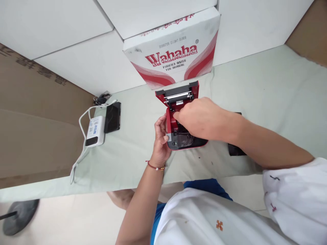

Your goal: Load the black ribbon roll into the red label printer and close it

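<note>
A small red and black device that looks like a label printer (171, 124) sits on the cloth-covered table with its lid (178, 93) raised. A metal rod and a dark roller show inside the lid. My left hand (161, 134) grips the printer's left side, thumb on a grey tab at the front corner. Curled fingers of my right hand (198, 117) reach down into the open body from the right. Their tips are hidden, so what they hold, if anything, does not show. Dark, see-through plastic (186, 140) lies over the front part of the printer.
Behind the printer stands a white and red Wahaha water carton (176, 61) against white panels. Left are a black phone (112, 117), a white power bank (95, 131) with a cable (81, 124), and a cardboard box (43, 136). A black object (235, 150) lies partly under my right forearm.
</note>
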Action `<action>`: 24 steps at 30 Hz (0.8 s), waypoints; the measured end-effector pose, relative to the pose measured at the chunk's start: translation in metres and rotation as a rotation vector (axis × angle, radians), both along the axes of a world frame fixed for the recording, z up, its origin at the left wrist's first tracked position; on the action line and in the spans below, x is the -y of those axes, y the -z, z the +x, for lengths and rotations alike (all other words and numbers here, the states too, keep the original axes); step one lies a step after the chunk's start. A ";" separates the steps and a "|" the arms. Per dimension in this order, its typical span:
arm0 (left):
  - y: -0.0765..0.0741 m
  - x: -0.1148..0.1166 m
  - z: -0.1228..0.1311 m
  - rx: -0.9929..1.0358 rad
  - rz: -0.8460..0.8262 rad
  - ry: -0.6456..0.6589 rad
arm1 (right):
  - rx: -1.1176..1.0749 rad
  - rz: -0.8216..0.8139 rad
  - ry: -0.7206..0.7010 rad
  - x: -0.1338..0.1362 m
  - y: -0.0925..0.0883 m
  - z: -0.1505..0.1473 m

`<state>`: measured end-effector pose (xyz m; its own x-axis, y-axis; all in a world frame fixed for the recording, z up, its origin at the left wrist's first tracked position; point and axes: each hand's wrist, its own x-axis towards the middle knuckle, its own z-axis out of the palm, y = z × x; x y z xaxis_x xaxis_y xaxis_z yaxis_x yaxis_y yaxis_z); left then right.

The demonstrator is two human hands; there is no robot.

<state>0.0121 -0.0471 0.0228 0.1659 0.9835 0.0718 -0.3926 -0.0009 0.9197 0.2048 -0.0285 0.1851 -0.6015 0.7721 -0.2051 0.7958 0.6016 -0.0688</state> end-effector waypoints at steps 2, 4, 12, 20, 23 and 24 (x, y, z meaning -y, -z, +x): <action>0.001 0.000 0.001 -0.010 0.013 -0.010 | 0.013 -0.019 0.062 -0.010 0.012 -0.004; 0.001 0.001 0.002 -0.024 0.033 -0.018 | 0.007 -0.060 0.086 -0.017 0.023 -0.005; 0.000 0.002 0.005 -0.028 0.063 -0.035 | -0.007 -0.017 0.149 -0.027 0.040 -0.003; 0.004 -0.001 0.003 -0.025 0.079 -0.033 | -0.010 -0.095 0.099 -0.013 0.009 0.003; 0.004 0.000 0.003 -0.019 0.089 -0.038 | -0.065 -0.087 0.105 -0.009 -0.016 0.028; 0.003 0.000 0.003 -0.016 0.089 -0.039 | -0.088 -0.071 0.120 -0.010 -0.023 0.040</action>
<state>0.0152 -0.0471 0.0197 0.1294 0.9791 0.1566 -0.3759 -0.0977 0.9215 0.2448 -0.0186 0.2079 -0.5236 0.8250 -0.2125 0.8508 0.4933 -0.1809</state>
